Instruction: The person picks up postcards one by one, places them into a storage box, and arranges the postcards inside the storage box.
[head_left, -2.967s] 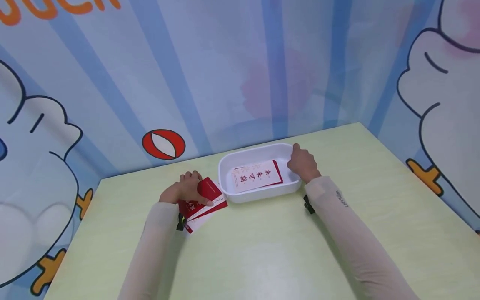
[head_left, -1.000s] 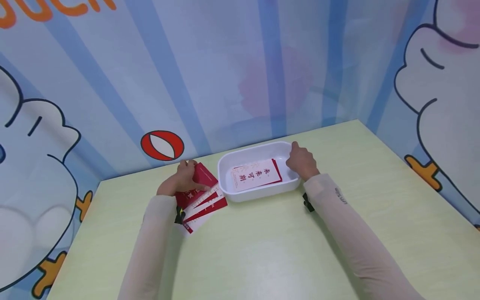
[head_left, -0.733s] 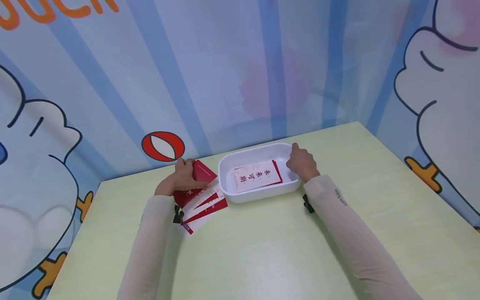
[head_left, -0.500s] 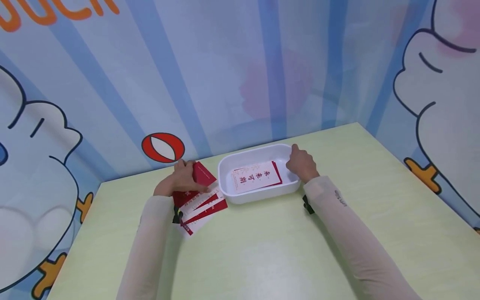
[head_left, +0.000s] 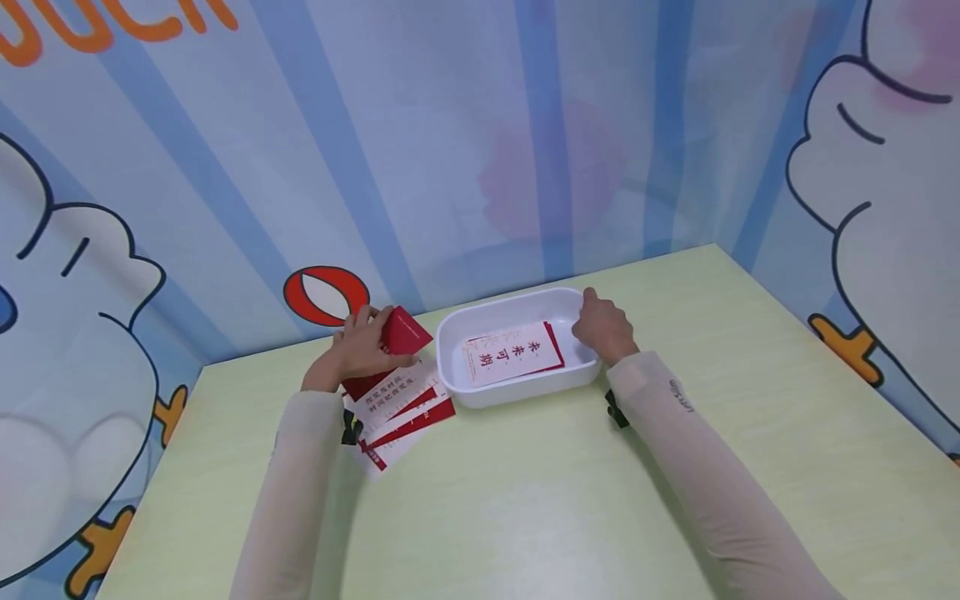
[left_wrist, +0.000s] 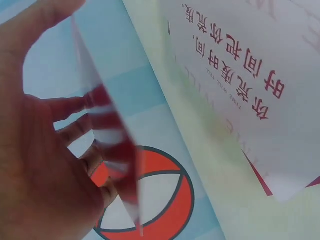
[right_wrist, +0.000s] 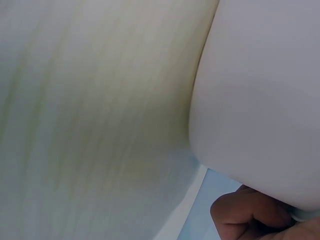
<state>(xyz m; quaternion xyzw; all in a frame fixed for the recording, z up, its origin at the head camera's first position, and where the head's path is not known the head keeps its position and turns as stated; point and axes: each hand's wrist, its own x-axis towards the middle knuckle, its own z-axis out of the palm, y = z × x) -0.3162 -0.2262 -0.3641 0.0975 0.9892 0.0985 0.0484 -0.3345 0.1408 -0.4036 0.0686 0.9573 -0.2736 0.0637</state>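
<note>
My left hand [head_left: 362, 346] holds a red card [head_left: 407, 332] between thumb and fingers, raised and tilted above a fanned pile. In the left wrist view this card [left_wrist: 112, 140] shows nearly edge-on, apart from the pile. The pile's top white card [head_left: 397, 387] bears red characters; red and white cards fan out below it, against the left end of a white plastic tub [head_left: 468, 392]. My right hand [head_left: 604, 327] grips the tub's right rim, its fingers [left_wrist: 75, 105] unlike the left's mostly hidden. Inside the tub lies a small stack of cards [head_left: 513, 354], white one uppermost.
A pale green table [head_left: 525, 508] carries everything and ends at the printed wall covering [head_left: 465, 167] behind the tub. A black wrist strap [head_left: 351, 427] on the left wrist overlaps the pile in the head view.
My left hand has moved up and slightly left, lifting the red card off the fanned pile and uncovering more of the white card beneath. The right hand stays on the tub's rim.
</note>
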